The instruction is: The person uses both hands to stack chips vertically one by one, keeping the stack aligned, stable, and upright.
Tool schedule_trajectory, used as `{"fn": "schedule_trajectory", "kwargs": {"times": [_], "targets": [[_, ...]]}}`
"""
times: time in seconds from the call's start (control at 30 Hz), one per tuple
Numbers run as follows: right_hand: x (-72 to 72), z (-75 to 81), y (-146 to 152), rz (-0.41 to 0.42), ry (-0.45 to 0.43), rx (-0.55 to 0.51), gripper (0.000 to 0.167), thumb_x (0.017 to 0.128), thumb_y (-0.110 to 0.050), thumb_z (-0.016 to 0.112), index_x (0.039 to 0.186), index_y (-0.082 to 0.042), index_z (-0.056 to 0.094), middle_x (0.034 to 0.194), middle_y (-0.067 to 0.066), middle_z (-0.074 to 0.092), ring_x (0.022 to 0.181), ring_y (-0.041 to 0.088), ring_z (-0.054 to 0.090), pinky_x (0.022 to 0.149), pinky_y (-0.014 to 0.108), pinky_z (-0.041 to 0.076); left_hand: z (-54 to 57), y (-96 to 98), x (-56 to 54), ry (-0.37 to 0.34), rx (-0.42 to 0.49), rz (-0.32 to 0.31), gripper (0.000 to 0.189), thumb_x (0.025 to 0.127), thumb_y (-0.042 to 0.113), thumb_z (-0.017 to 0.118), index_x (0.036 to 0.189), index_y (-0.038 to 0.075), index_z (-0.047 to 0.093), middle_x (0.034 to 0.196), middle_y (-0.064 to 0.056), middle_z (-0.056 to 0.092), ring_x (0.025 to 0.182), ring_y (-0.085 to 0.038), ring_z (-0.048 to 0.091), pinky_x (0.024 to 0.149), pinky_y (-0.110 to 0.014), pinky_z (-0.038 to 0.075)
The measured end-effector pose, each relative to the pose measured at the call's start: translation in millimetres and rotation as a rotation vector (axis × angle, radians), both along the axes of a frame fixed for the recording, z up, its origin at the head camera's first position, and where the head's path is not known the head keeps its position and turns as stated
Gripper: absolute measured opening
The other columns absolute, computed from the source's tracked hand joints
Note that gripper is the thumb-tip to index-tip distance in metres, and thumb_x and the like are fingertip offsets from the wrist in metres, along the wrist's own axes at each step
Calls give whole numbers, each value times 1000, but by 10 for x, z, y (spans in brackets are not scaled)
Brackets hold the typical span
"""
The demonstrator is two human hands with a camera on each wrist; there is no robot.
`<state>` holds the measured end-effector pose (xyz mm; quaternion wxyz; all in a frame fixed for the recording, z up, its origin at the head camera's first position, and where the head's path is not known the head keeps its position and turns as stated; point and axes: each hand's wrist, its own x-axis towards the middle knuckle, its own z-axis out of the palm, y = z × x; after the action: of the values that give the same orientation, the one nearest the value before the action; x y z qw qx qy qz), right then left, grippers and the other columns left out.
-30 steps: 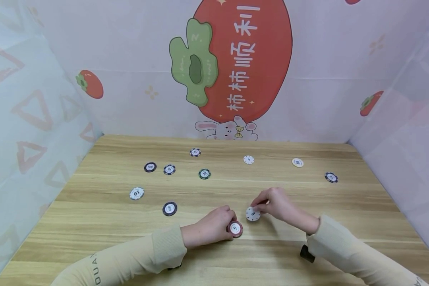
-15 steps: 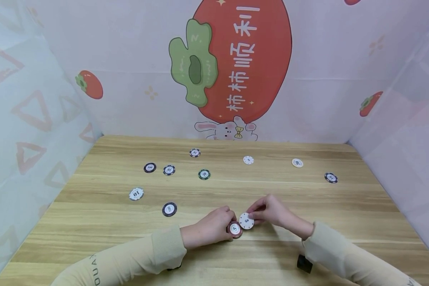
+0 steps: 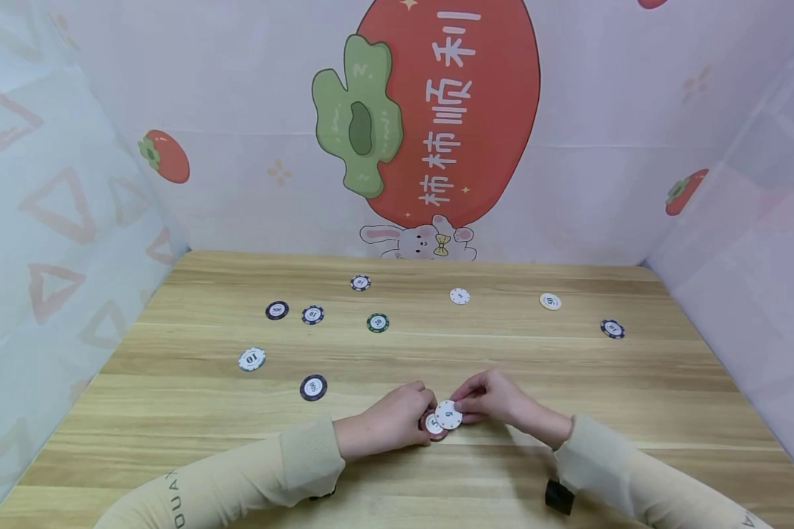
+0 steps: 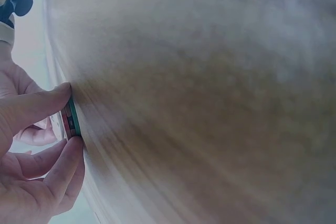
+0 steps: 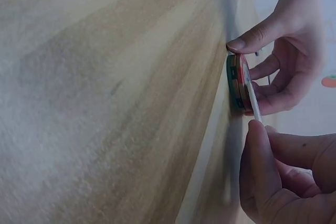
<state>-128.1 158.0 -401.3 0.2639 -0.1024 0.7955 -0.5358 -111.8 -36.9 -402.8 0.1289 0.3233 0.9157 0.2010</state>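
In the head view, my left hand [image 3: 393, 420] grips a short stack of poker chips by its edge on the table, thumb on one side and fingers on the other. A red chip [image 3: 430, 432] marked 5 tops the stack. The left wrist view shows a green chip [image 4: 76, 120] at its bottom. My right hand [image 3: 499, 400] pinches a white poker chip [image 3: 448, 416] marked 5, which overlaps the red one from the upper right. Seen from the right wrist, that white chip [image 5: 256, 107] leans at a slant, its far edge right at the stack's top.
Several loose chips lie spread over the wooden table [image 3: 536, 470]: a dark 500 chip [image 3: 314, 387] and a pale 10 chip [image 3: 252, 359] at left, a green chip [image 3: 378, 322] farther back, a yellow-rimmed chip [image 3: 551, 301] at right. A printed backdrop [image 3: 251, 88] stands behind.
My right hand has carried the white chip left and toward me, from beside the stack to over the red chip. My left hand and its stack have stayed in place.
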Motion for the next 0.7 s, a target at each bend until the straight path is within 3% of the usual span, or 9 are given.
{"fn": "schedule_trajectory", "kwargs": {"times": [0.7], "targets": [[43, -50, -152, 61, 64, 23, 14, 78, 3, 65, 89, 13, 63, 78, 12, 66, 68, 10, 61, 62, 27, 53, -3, -2, -1, 24, -12, -6, 32, 67, 19, 80, 91, 8, 61, 83, 5, 51, 74, -4, 47, 67, -15, 41]]}}
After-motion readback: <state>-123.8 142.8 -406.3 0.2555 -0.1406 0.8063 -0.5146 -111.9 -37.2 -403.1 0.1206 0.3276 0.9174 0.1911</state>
